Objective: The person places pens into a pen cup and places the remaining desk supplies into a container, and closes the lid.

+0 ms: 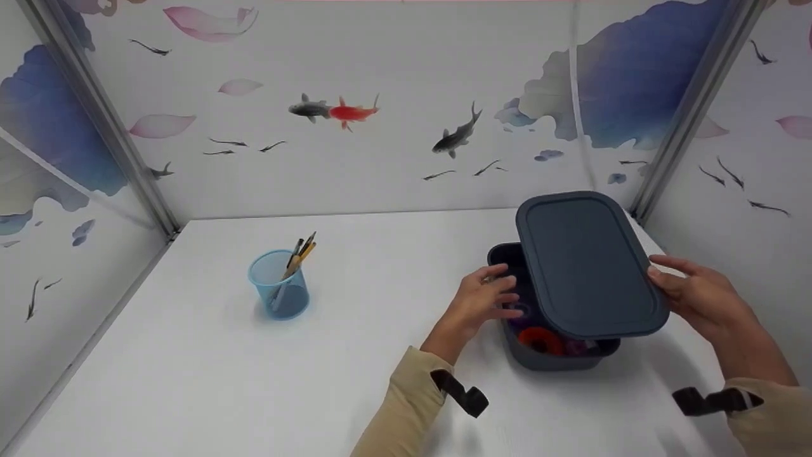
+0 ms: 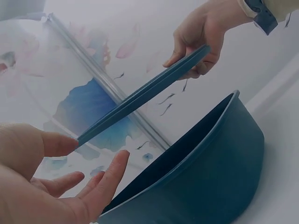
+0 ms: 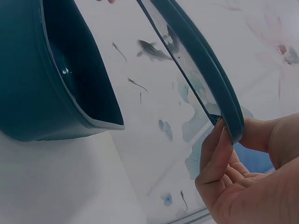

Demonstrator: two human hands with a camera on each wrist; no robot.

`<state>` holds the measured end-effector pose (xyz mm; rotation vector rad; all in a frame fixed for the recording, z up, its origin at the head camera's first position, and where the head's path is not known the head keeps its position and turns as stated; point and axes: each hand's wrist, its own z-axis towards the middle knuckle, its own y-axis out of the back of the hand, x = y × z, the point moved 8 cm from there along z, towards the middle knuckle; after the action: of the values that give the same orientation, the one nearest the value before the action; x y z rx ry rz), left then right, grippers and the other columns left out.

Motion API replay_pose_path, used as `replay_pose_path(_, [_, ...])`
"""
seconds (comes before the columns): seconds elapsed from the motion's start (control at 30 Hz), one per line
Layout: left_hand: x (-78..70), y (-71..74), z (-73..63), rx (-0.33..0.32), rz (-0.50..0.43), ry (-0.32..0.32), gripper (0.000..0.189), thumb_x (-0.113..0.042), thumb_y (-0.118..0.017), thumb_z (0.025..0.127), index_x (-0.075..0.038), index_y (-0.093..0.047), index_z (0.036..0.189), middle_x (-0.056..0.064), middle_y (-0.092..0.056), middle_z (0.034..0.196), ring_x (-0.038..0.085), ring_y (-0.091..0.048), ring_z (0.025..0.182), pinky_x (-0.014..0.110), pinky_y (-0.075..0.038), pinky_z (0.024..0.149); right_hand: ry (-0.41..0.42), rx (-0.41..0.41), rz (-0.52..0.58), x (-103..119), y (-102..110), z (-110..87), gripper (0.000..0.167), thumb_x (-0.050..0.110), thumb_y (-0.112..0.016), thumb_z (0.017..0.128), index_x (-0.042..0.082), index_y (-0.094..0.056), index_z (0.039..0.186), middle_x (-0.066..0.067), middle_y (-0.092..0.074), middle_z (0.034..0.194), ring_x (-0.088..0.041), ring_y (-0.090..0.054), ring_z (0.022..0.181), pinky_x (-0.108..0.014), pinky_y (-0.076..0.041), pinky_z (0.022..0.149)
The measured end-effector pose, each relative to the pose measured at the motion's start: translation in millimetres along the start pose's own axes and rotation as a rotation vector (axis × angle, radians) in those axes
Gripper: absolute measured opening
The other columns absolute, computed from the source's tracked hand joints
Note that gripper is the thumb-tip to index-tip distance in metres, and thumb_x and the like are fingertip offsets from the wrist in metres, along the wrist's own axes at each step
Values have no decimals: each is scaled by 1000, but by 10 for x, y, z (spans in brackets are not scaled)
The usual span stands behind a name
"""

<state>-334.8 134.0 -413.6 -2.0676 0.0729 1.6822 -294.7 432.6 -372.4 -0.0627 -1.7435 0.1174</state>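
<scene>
My right hand (image 1: 710,298) pinches the right edge of a dark blue-grey lid (image 1: 590,266), thumb on one face and fingers on the other, as the right wrist view also shows. The lid is raised and tilted over a matching rectangular box (image 1: 552,360), covering much of its opening. Inside the box, a red-orange ring-shaped thing (image 1: 541,339) and some purple pieces show; the lid hides the rest. At the box's left side, my left hand (image 1: 479,298) has its fingers spread. Its thumb tip is right at the lid's lower edge (image 2: 86,136) in the left wrist view.
A light blue mesh pen cup (image 1: 279,285) with several pencils or pens (image 1: 303,251) stands on the left part of the white table (image 1: 209,381). Printed panels (image 1: 380,165) with fish and petals rise along the table's back and sides.
</scene>
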Motion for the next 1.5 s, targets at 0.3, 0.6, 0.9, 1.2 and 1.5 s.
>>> replay_pose_path(0.3, [-38, -65, -11, 45, 11, -31, 56, -13, -66, 96, -9, -46, 148, 13, -64, 126, 23, -72, 101, 41, -64, 83, -44, 14, -57, -90, -190, 64, 25, 18, -66, 97, 27, -54, 117, 9, -75, 93, -7, -73, 85, -20, -59, 79])
replay_pose_path(0.6, [-34, 17, 3, 1, 17, -31, 60, -3, -68, 92, -9, -47, 148, 15, -65, 124, 24, -73, 97, 41, -65, 79, -54, 55, -71, -142, -259, 139, 18, 17, -63, 99, 33, -67, 104, 9, -76, 95, -8, -73, 86, -21, -60, 78])
replay_pose_path(0.9, [-25, 103, 16, -36, 24, -20, 60, -2, -69, 91, -9, -49, 146, 14, -66, 120, 25, -73, 99, 40, -65, 77, -53, 69, -84, -162, -300, 189, 21, 15, -62, 99, 32, -65, 111, 7, -76, 96, -9, -74, 87, -23, -60, 78])
replay_pose_path(1.2, [-19, 182, 38, -77, 46, 3, 58, -1, -70, 90, -12, -53, 144, 13, -65, 119, 23, -72, 98, 39, -65, 75, -39, 95, -343, -212, -303, 216, 53, 22, -65, 98, 22, -43, 147, 18, -69, 107, -2, -70, 99, -20, -58, 87])
replay_pose_path(1.5, [22, 231, 86, -89, 58, 12, 57, -1, -71, 89, -12, -54, 143, 13, -67, 117, 22, -72, 95, 39, -65, 77, -2, 93, -464, -214, -319, 211, 68, 26, -66, 97, 11, -34, 156, 20, -64, 110, 1, -68, 101, -20, -58, 88])
